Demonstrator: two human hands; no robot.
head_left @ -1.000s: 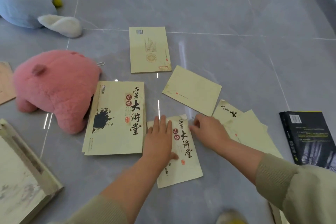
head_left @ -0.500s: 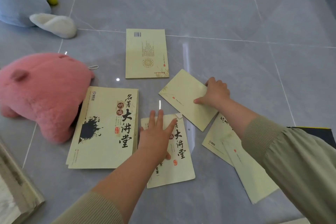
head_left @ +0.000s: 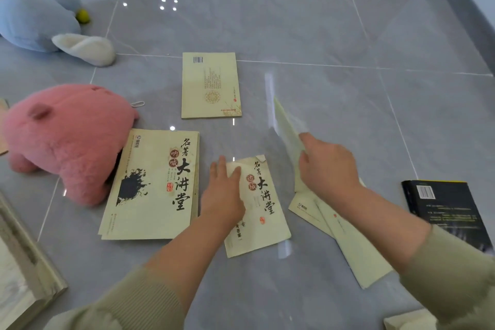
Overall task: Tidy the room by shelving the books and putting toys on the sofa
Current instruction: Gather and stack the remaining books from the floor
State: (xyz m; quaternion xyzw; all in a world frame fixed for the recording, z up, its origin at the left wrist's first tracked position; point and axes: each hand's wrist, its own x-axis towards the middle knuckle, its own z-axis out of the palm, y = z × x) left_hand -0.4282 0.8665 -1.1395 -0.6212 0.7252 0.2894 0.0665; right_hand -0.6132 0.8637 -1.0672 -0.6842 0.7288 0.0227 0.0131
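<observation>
Cream booklet [head_left: 287, 130] tilts up, pinched in my right hand [head_left: 328, 170]. My left hand [head_left: 223, 195], fingers straight, presses a titled booklet [head_left: 265, 213]. I judge I'm gathering books: next, stack it by those straight fingers.

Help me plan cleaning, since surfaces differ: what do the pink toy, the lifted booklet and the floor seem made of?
Pink toy: plush fabric, matte; fuzzy pile, soft rounded shape.
Lifted booklet in the right hand: thin paper, matte cream; it shows nearly edge-on, very thin.
Floor: probably glazed tile, glossy grey; straight joints and sharp light reflections.
</observation>
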